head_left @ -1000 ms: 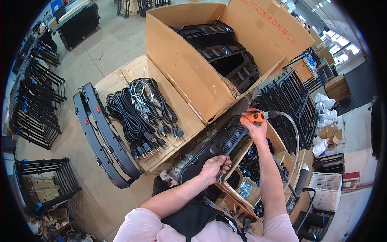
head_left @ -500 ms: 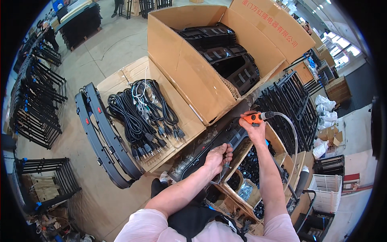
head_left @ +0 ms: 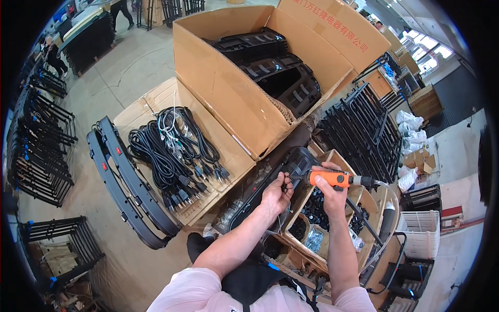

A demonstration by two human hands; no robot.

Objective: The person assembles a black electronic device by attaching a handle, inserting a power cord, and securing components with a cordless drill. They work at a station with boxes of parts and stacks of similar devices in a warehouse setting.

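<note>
My right hand [head_left: 331,195] grips an orange air screwdriver [head_left: 337,180], held sideways with its bit end to the left and a clear hose at its back. My left hand [head_left: 276,191] is closed in a pinch at the bit end; what its fingers hold is too small to make out. Beneath both hands lies a long black plastic housing [head_left: 298,161] with a slotted vent at its far end. Part of the housing is hidden by my left hand and forearm.
A wooden bin [head_left: 323,249] of small black parts and bagged hardware stands at the right. Coiled black power cords [head_left: 169,151] lie on cardboard, beside two curved black housings [head_left: 132,187]. A large carton [head_left: 223,88] of black plastic parts rises beyond; black metal frames [head_left: 364,125] stack at right.
My right hand has brought the screwdriver back from the housing's far end, turning its tip toward my left hand. The left hand stays over the housing, pinched. The whole view has shifted slightly.
</note>
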